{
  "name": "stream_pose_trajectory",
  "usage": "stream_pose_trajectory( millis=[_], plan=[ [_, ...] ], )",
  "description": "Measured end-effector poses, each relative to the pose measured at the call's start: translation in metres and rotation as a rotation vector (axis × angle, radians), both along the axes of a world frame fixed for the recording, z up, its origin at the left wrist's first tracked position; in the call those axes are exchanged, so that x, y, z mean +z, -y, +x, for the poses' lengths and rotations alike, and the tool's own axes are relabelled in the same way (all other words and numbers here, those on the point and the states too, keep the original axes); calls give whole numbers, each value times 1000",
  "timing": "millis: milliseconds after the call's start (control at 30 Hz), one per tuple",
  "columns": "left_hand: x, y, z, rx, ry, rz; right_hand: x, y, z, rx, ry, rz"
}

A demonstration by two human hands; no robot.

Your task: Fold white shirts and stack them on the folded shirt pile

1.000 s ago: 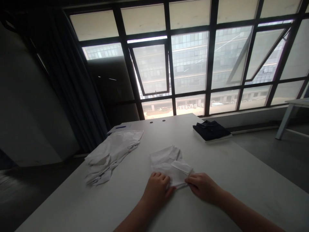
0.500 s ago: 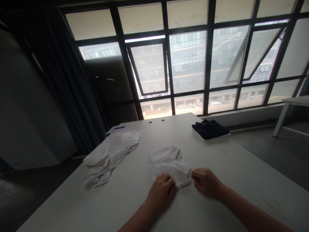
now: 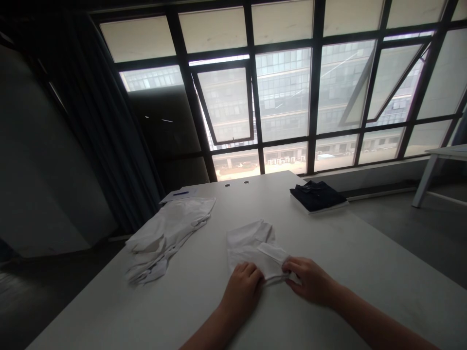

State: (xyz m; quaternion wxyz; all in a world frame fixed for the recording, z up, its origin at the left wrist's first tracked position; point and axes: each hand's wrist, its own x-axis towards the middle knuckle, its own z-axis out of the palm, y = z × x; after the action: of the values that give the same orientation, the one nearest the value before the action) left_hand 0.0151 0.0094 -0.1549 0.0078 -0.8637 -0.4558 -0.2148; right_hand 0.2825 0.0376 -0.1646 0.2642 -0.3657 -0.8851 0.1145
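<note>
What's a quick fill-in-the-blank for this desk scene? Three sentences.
The left hand and right hand both touch the folded white garment at its ____ edge.
The crumpled white garment lies on the table to the ____ of it.
The ____ hand is nearer the dark folded shirt.

near; left; right

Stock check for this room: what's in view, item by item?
long white table: one, white, foreground to window.
folded cotton garment: one, white, mid-table.
crumpled cotton garment: one, white, table's left.
folded collared shirt: one, dark navy, far right, on a flat white board.
paper sheet: one, white, far left end.
pen: one, blue, on the paper.
large window: one, black-framed, beyond the table.
hanging curtain: one, dark, left of the window.
left hand: one, bare, on the folded garment.
right hand: one, bare, at the garment's right end.
</note>
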Motion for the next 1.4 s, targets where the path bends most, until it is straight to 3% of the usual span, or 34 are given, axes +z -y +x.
stream_pose_trajectory(
  millis=[300,600,833,1233,1400],
  plan=[
    [0,3,-3,-152,-43,-13,-4,0,-2,93,-50,-58],
    [-3,-3,-9,-148,-234,-86,2,0,-4,39,97,34],
    [0,0,-9,-154,-212,-127,6,9,-16,32,138,92],
    [11,6,-19,-164,-185,-161,8,2,0,-63,198,53],
    [14,8,-23,-150,-183,-179,5,5,3,-34,173,83]
  ],
)
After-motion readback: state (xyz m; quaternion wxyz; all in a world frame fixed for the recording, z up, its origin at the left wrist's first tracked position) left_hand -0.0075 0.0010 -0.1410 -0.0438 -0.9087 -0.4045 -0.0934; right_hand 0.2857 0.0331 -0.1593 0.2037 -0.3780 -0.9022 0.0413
